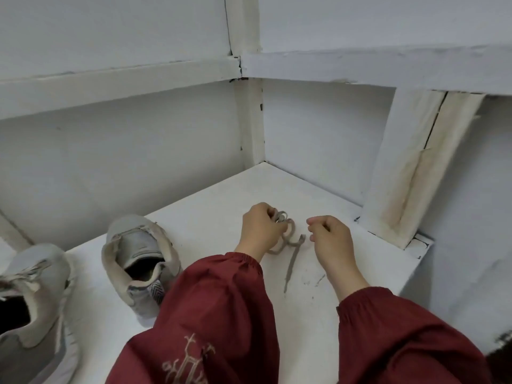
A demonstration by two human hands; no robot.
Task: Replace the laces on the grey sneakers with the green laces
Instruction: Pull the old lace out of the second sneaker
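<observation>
Left hand (259, 228): your grip closed round a bunched lace (288, 245), its tail on the surface (221, 212).
Right hand (332, 242): your grip curled, holding nothing.
Sneakers (141, 256): stood at your left.

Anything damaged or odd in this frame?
Yes. The slanted board at right has a yellow-brown stain and a dark crack along its seam. Paint is cracked at the corner post joint. Dark scuffs mark the shelf beside the loose end of the grey lace.
</observation>
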